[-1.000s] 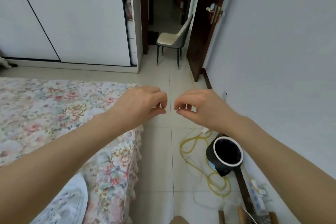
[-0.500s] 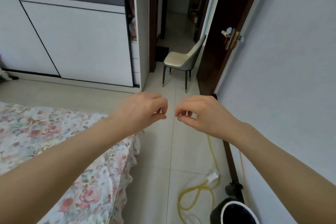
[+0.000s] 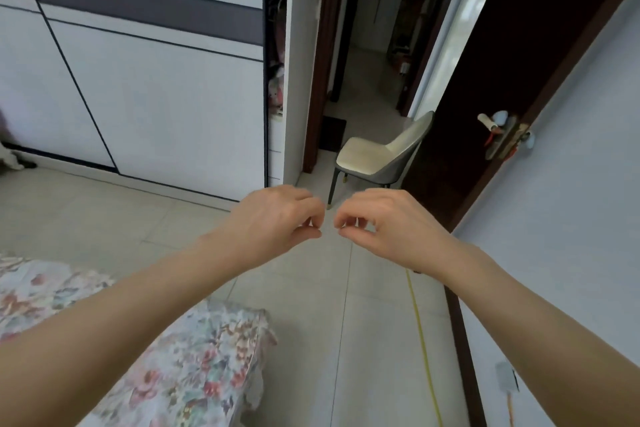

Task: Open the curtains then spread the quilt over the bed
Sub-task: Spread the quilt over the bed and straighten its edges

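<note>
Both arms stretch forward at mid-frame over the tiled floor. My left hand (image 3: 273,218) and my right hand (image 3: 384,225) nearly meet fingertip to fingertip, each with thumb and fingers pinched together and nothing visible in them. The corner of the bed (image 3: 194,357), covered in a floral sheet, fills the lower left under my left forearm. No curtains and no quilt are in view.
A white wardrobe (image 3: 138,80) with a dark stripe spans the left. A beige chair (image 3: 377,156) stands at an open doorway. The dark wooden door (image 3: 502,80) is swung open against the right wall (image 3: 571,218). A yellow cable (image 3: 420,333) runs along the floor.
The view has tilted up: the bed, cable and black bucket slid down, the bucket out of frame, and the doorway and chair came closer. Both hands keep the same pinched pose.
</note>
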